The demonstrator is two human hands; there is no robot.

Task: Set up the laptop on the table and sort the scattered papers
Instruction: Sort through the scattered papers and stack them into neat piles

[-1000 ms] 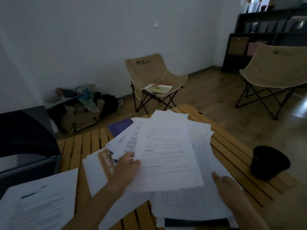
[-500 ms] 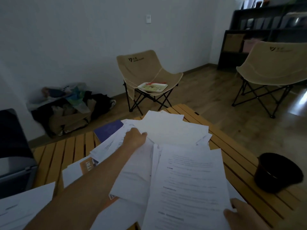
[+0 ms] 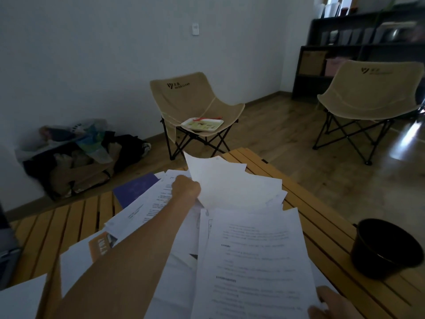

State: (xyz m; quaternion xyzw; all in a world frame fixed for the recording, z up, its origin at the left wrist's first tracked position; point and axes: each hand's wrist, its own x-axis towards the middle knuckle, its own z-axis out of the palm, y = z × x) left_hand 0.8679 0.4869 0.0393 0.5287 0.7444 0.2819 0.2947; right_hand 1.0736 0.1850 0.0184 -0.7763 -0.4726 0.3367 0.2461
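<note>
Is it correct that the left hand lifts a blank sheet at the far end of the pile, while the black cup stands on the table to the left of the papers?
Not quite. In the head view the black cup stands to the right of the papers, on the table. The rest holds: the left hand lifts a blank sheet at the far end of the pile.

Room, dim light. White wall with a switch plate at 12 o'clock. Wood floor. Two beige folding chairs: one at 12, carrying a tray; another at 2. Dark shelving unit at 1. Heap of bags against the wall at 10.
</note>
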